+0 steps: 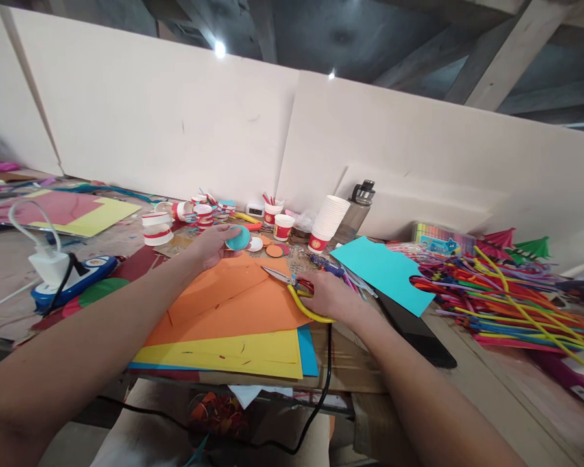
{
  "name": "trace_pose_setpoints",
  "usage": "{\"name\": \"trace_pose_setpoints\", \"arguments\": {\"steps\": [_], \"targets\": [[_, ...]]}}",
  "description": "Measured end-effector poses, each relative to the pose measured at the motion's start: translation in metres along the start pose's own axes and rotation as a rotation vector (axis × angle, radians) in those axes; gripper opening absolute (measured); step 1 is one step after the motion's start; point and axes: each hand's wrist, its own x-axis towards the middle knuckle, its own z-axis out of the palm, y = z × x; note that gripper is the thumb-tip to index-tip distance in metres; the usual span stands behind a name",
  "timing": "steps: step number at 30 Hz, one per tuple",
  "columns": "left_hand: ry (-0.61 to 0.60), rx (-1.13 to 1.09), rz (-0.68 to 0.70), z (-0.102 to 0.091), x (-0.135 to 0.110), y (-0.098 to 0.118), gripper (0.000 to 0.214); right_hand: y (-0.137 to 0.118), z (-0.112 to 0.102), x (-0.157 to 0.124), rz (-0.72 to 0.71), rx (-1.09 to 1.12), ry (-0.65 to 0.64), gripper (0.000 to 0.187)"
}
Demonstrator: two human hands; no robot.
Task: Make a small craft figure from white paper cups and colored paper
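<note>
My left hand (213, 247) reaches forward over the orange paper sheets (233, 301) and pinches a teal paper disc (237, 239) by its edge. My right hand (331, 295) is closed around yellow-handled scissors (299, 290), whose blades point left over the orange paper. Below the orange sheets lie yellow sheets (233, 353) and a blue one. Small cut circles, white (255, 244) and orange (274, 250), lie just beyond the disc.
A stack of white paper cups (327, 222), a dark bottle (354, 209) and several red-and-white cups (282, 227) stand at the back. A teal sheet (383, 272) and a heap of coloured sticks (506, 298) fill the right. A charger on a power strip (71, 275) sits left.
</note>
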Motion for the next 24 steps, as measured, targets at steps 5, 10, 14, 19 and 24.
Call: {"name": "trace_pose_setpoints", "arguments": {"steps": [5, 10, 14, 19, 24], "targets": [[0.090, -0.073, -0.031, 0.002, 0.000, 0.004, 0.008, -0.002, -0.020, 0.004, -0.004, -0.056, 0.011, 0.018], [0.125, -0.123, -0.044, -0.001, 0.004, 0.001, 0.006, -0.011, -0.028, 0.038, 0.013, 0.077, 0.206, 0.021], [0.129, -0.158, -0.040, -0.002, 0.007, -0.001, 0.006, -0.018, -0.019, 0.082, 0.018, 0.034, 0.248, 0.023], [0.104, -0.192, -0.028, -0.002, 0.008, -0.002, 0.007, -0.026, -0.007, 0.134, -0.004, -0.029, 0.155, 0.032], [0.123, -0.223, -0.034, -0.004, 0.013, -0.004, 0.010, -0.026, 0.001, 0.174, -0.044, -0.084, 0.040, 0.056]]}}
